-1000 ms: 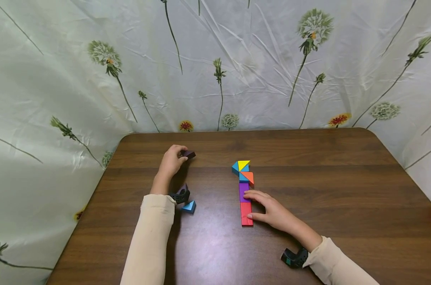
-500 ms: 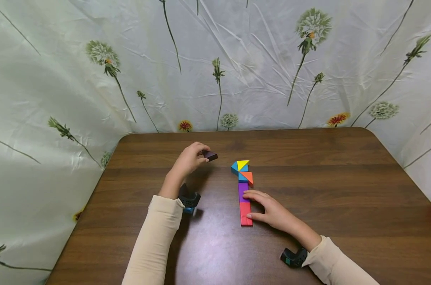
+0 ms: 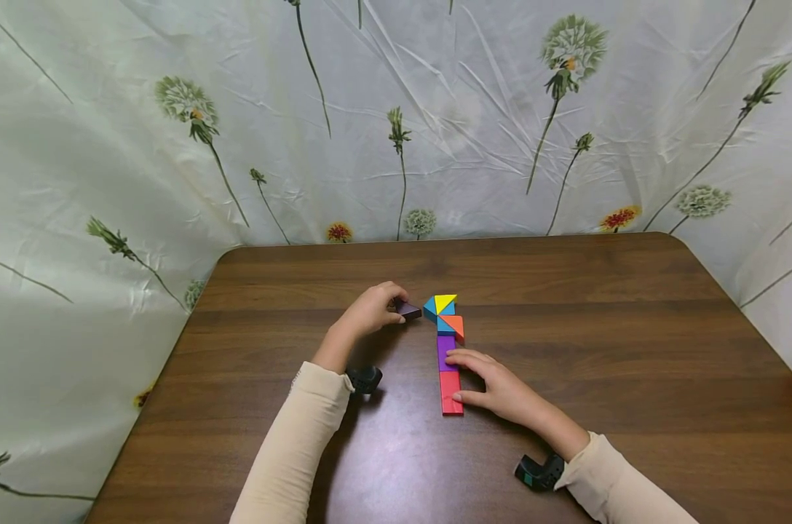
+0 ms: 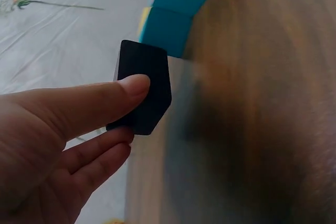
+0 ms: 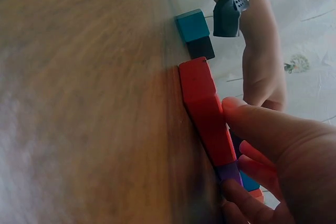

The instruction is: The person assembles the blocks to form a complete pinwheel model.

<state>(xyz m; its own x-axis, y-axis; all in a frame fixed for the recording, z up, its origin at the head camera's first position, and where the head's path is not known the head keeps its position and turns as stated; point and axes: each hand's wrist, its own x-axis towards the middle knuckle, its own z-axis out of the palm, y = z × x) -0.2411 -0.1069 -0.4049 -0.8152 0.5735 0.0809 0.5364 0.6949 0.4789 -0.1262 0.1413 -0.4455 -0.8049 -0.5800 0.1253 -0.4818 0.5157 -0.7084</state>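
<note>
My left hand pinches a dark block, near-black with a slanted end, between thumb and fingers. In the head view it is just left of a row of coloured blocks. At the row's far end are blue blocks, a yellow triangular block and an orange triangular block. A purple block and a red block continue the row towards me. My right hand rests against their right side, thumb at the red block, fingers at the purple one.
A loose blue block and a dark block stand apart from the row in the right wrist view; the left forearm hides them in the head view. A wooden table lies below, with a flowered cloth behind.
My left hand has carried the dark block rightwards across the table, and lately also nearer to me, up to the row's far end. The right hand has stayed in place.
</note>
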